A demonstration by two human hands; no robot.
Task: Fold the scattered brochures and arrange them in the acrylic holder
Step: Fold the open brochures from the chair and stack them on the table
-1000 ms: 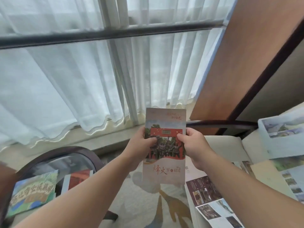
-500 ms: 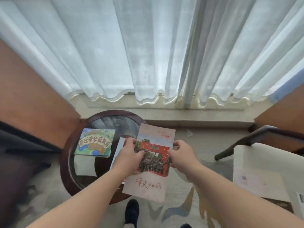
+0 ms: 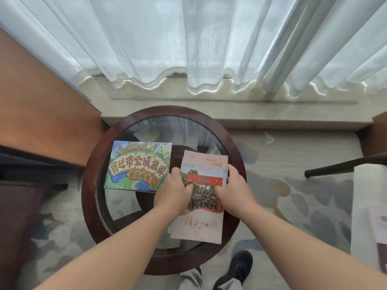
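A folded brochure with a red building photo (image 3: 201,212) is over the right half of the round glass-topped table (image 3: 236,164), with the top edge of another like brochure (image 3: 206,159) showing under it. My left hand (image 3: 174,192) grips its left edge with the thumb on the cover. Its right edge is held by my right hand (image 3: 233,188), fingers curled behind. A colourful cartoon-map brochure (image 3: 139,165) lies flat on the left of the table. No acrylic holder is in view.
Wood-framed armchairs flank the table, one at the left (image 3: 41,122) and one at the right (image 3: 366,170), whose white seat (image 3: 370,206) bears papers. Sheer curtains (image 3: 188,38) hang behind. My shoe (image 3: 237,266) stands on the patterned carpet below the table.
I turned from the right-hand seat toward the round table. Both hands carried the red brochure down and over the table's right half, onto another brochure there.
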